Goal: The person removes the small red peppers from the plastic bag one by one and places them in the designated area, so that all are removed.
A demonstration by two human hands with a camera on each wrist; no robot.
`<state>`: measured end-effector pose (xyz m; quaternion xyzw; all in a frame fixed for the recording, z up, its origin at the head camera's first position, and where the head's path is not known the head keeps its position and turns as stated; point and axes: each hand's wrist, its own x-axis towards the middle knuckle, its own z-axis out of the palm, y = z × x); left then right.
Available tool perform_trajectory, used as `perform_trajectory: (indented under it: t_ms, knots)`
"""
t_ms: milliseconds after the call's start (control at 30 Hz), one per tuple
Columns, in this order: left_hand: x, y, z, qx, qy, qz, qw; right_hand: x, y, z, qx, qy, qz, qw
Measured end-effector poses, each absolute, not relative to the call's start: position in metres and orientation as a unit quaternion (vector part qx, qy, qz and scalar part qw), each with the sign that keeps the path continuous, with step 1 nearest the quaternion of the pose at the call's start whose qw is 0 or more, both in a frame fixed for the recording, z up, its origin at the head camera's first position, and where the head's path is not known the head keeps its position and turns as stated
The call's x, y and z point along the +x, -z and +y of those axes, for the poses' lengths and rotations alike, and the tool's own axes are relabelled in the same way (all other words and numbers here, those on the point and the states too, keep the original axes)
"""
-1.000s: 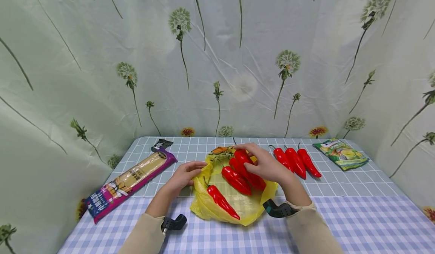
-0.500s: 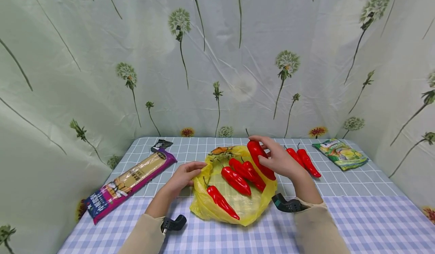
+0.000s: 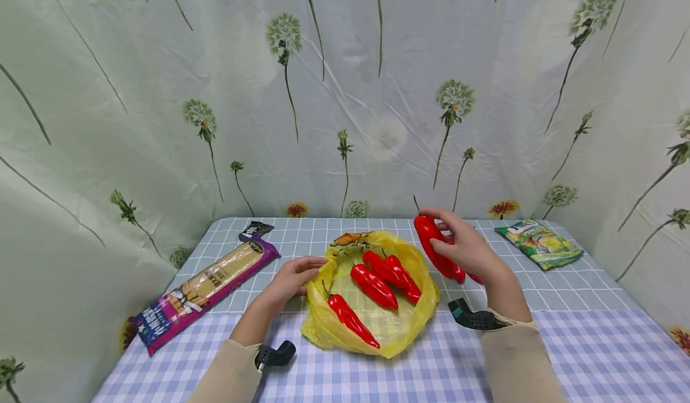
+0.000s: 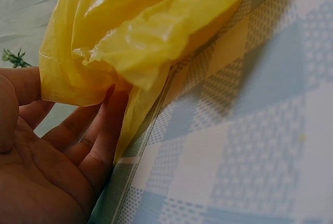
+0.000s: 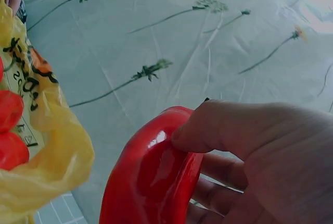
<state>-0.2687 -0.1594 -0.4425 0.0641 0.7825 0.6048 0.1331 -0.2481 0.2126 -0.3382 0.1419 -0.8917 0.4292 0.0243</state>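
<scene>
In the head view, my right hand (image 3: pixel 466 247) grips a red pepper (image 3: pixel 431 244) with its stem up, to the right of a yellow plastic bag (image 3: pixel 318 331). The right wrist view shows the thumb pressed on the near side of that pepper (image 5: pixel 148 169), the other fingers behind it. My left hand (image 3: pixel 291 282) holds the bag's left rim; up close, thumb and fingers pinch the yellow film (image 4: pixel 140 47). Several red peppers lie inside the wide-mouthed bag, one pepper (image 3: pixel 351 319) nearest the front. Other peppers (image 3: pixel 475 278) on the table are mostly hidden behind my right hand.
A long purple packet (image 3: pixel 207 289) lies on the left, a small black packet (image 3: pixel 256 230) just beyond it. At the back right is a green and yellow packet (image 3: pixel 539 244). Behind the checked tablecloth (image 3: pixel 582 355) hangs a floral curtain (image 3: pixel 393 121).
My right hand has lifted a red pepper out of the bag and carried it right, over the peppers on the table. My left hand stays at the bag's rim.
</scene>
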Motion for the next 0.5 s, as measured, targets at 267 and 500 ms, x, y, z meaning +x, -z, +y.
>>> perform_trajectory:
  t_ms: [267,500]
  knots:
    - [-0.269,0.442,-0.159,0.066,-0.606,0.782,0.134,-0.252,0.342,0.223,0.141,-0.422,-0.895,0.035]
    - [-0.268,0.443,-0.160,0.065,-0.606,0.781,0.133,-0.254,0.344,0.228,0.112,-0.424,-0.898,0.021]
